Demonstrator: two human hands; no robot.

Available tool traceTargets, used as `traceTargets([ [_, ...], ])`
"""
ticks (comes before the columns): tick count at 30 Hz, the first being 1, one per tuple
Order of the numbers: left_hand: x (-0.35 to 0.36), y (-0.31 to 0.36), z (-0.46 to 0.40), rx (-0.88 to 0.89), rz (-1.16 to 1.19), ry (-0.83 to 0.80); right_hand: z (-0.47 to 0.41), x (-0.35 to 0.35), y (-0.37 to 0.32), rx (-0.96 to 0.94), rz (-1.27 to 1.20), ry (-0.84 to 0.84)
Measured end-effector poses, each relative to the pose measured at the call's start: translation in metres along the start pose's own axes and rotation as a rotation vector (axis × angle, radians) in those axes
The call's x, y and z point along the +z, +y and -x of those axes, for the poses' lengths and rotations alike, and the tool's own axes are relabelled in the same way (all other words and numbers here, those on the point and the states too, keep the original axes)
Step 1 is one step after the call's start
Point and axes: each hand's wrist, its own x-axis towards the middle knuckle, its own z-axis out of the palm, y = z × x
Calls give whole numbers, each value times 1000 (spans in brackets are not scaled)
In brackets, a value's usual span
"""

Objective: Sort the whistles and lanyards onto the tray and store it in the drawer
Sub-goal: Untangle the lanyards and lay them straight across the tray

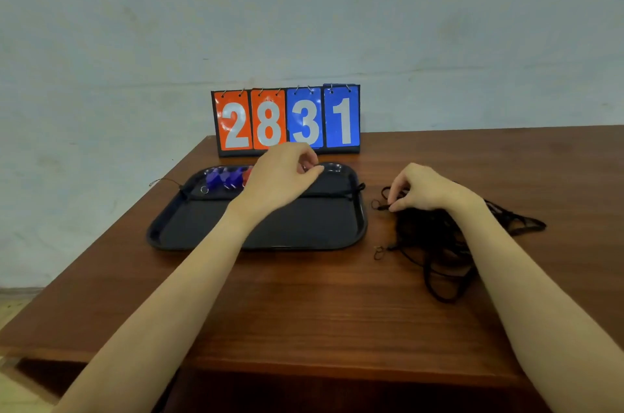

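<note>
A glossy black rounded tray (256, 230) on a wooden table (304, 304) holds two translucent blue whistles (223, 177) and a red one (248, 174). The left hand (280, 179) hovers there, fingers curled; whether it holds anything is unclear. The right hand (429, 189) pinches one cord of the tangled black lanyards (435, 243) beside the tray.

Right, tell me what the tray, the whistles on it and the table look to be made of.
Tray: black, smooth and glossy, likely plastic; its raised rim catches highlights.
Whistles: translucent blue and red, most likely hard plastic, one with a small metal ring.
Table: reddish-brown with a streaky grain and a soft sheen, so varnished wood or a wood-look laminate; I cannot tell which.
</note>
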Motion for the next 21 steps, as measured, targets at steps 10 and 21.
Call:
traceTargets([
  [10,45,49,-7,256,254,-35,29,-36,6,-127,-566,198],
  [21,55,53,-4,262,170,67,29,-34,1,-171,-634,58],
])
